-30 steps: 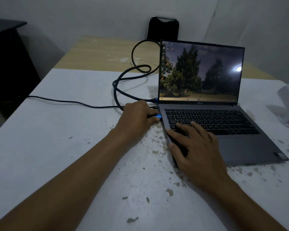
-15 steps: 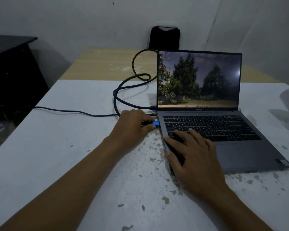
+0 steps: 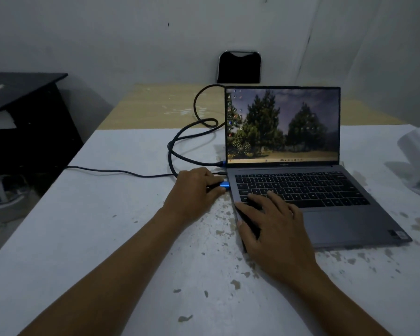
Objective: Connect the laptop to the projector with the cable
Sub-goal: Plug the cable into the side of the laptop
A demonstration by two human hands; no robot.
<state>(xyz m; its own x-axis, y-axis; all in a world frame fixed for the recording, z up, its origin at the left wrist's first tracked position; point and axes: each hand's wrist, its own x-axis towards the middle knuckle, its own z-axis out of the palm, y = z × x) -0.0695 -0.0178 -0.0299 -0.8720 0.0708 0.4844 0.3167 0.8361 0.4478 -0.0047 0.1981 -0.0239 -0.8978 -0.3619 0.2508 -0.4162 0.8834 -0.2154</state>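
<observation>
Pinching blue plug (image 3: 224, 184), left hand (image 3: 195, 190) just left of laptop (image 3: 325, 214) edge; plug axis points rightward at side port. Right hand (image 3: 274, 229) flat, fingers released, bracing laptop.

You can't read any text here: the brand mark under the screen of your open grey laptop (image 3: 325, 209), its key legends and the small sticker at its front corner are all too blurred.

Bare forearms, sleeveless, ringless hands (image 3: 272, 226)
</observation>
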